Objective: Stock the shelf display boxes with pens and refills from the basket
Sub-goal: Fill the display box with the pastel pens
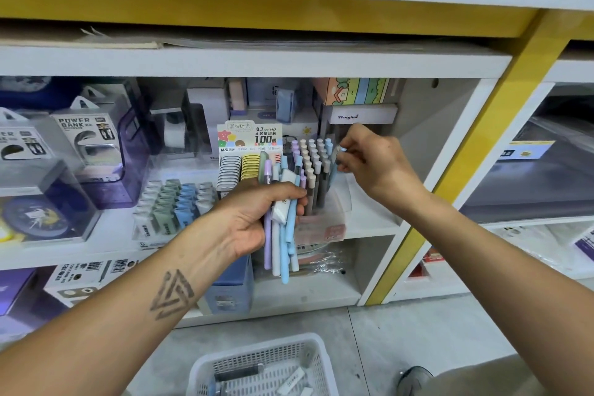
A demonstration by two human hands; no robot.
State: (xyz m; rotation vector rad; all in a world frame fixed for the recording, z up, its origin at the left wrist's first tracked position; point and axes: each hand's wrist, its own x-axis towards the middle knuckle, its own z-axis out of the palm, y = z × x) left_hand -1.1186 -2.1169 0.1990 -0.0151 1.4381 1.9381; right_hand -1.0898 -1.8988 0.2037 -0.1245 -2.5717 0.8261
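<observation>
Head view. Left hand (257, 215) grasps a bundle of pastel pens (283, 235) upright before the shelf. Right hand (369, 161) pinches one light-blue pen (341, 149) at the right edge of the clear display box (324, 228), which holds rows of capped pens. White basket (262, 366) sits on the floor below, holding a few items.

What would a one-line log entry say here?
left hand: holds pens | right hand: pinches pen at box | basket: on floor
</observation>
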